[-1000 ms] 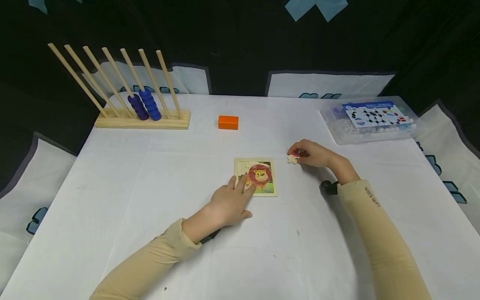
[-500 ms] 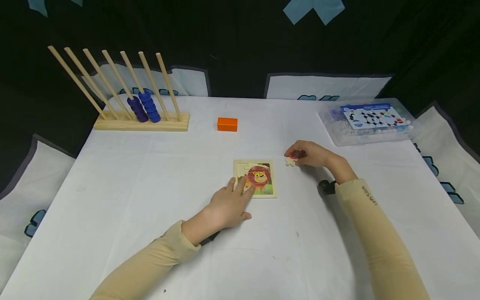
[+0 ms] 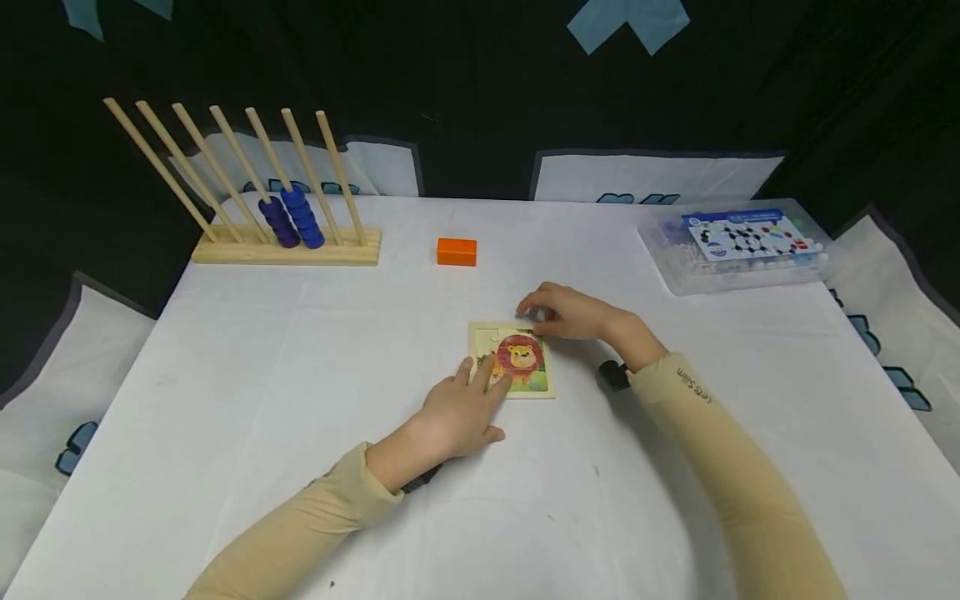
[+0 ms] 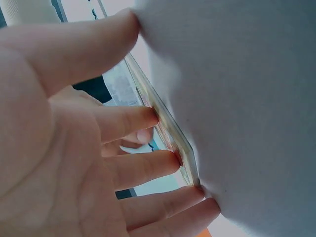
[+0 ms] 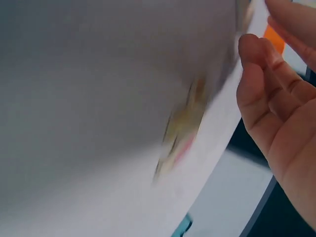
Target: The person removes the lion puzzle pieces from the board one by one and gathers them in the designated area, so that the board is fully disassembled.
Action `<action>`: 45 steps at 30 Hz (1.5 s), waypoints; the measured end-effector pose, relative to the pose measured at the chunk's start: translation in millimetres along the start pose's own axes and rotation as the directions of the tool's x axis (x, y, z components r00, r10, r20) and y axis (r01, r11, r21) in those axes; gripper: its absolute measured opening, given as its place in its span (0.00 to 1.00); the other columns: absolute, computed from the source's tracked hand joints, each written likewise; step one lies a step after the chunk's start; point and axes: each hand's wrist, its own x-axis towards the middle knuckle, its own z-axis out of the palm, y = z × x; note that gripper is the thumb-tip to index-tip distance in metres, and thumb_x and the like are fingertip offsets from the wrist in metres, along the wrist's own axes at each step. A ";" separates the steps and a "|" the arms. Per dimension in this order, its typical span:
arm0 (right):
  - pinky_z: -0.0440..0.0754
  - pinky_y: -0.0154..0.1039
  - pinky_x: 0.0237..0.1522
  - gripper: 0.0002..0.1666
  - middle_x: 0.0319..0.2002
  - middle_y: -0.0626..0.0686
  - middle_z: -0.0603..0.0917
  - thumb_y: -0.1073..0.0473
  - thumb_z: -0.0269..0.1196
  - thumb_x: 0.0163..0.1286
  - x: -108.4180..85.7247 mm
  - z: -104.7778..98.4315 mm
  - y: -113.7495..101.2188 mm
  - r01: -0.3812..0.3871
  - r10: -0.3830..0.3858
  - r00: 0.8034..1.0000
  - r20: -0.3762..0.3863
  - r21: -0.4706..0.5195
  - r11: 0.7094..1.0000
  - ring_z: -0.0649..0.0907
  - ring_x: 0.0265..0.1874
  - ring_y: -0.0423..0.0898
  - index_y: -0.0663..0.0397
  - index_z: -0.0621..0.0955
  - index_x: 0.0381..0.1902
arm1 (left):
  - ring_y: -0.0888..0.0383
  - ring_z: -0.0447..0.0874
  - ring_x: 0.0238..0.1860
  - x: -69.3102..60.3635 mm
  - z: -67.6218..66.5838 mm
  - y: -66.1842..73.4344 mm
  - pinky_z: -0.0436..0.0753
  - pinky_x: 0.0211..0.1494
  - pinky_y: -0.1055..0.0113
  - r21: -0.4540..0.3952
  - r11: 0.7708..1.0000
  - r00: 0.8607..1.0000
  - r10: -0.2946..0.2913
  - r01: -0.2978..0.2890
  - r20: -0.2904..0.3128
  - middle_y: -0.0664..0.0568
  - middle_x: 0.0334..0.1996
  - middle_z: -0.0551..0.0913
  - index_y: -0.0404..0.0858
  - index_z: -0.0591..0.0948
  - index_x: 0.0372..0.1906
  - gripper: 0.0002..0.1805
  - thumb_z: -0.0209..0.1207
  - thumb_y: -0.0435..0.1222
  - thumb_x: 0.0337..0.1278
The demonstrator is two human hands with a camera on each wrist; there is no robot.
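Observation:
My left hand [image 3: 459, 410] rests with straight fingers on the lower left of a small wooden lion puzzle [image 3: 522, 358]. In the left wrist view its fingertips touch the puzzle's surface and edge. My right hand [image 3: 570, 315] is bent over the puzzle's upper right corner, index finger and thumb apart at their tips. Whether a piece sits between them is hidden. In the right wrist view, blurred puzzle pieces [image 5: 186, 121], yellowish and pink, lie on the white table away from the visible fingers [image 5: 254, 81].
A wooden bead rack [image 3: 288, 252] with blue and purple beads stands at the back left. An orange block [image 3: 457, 252] lies behind the puzzle. At the back right is a clear plastic box [image 3: 738, 246] with a printed card. White cloth covers the table [image 3: 300, 400].
My right hand has moved left, from beside a puzzle piece to the puzzle's upper right corner. That piece no longer shows in the head view. My left hand stays on the puzzle.

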 end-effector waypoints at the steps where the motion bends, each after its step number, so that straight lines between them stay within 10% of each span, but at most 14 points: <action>1: 0.73 0.38 0.38 0.22 0.45 0.55 0.73 0.61 0.62 0.61 3.3 3.1 -3.2 0.007 -0.007 1.000 0.017 0.012 1.000 0.73 0.34 0.46 0.53 0.76 0.54 | 0.37 0.54 0.64 0.1 0.5 0.3 0.70 0.54 0.56 0.001 1.000 1.000 0.002 -0.002 0.001 0.39 0.67 0.53 0.42 0.59 0.68 0.40 0.53 0.56 0.54; 18: 0.71 0.37 0.41 0.35 0.48 0.52 0.65 0.63 0.65 0.57 23.5 1.9 -20.7 -0.011 0.013 0.963 0.270 -0.007 1.000 0.69 0.39 0.48 0.34 0.70 0.62 | 0.37 0.55 0.63 1.4 0.4 -0.8 0.72 0.53 0.57 0.016 1.000 1.000 0.008 -0.008 -0.011 0.39 0.67 0.53 0.41 0.59 0.68 0.40 0.53 0.56 0.54; 45: 0.71 0.38 0.46 0.26 0.49 0.53 0.66 0.65 0.65 0.57 22.1 -1.3 -13.6 -0.018 0.003 0.965 0.262 0.052 0.999 0.70 0.42 0.50 0.38 0.77 0.52 | 0.38 0.55 0.64 2.5 -0.2 -0.5 0.71 0.54 0.56 -0.005 1.000 1.000 -0.001 0.001 -0.003 0.39 0.67 0.53 0.42 0.60 0.68 0.40 0.54 0.56 0.53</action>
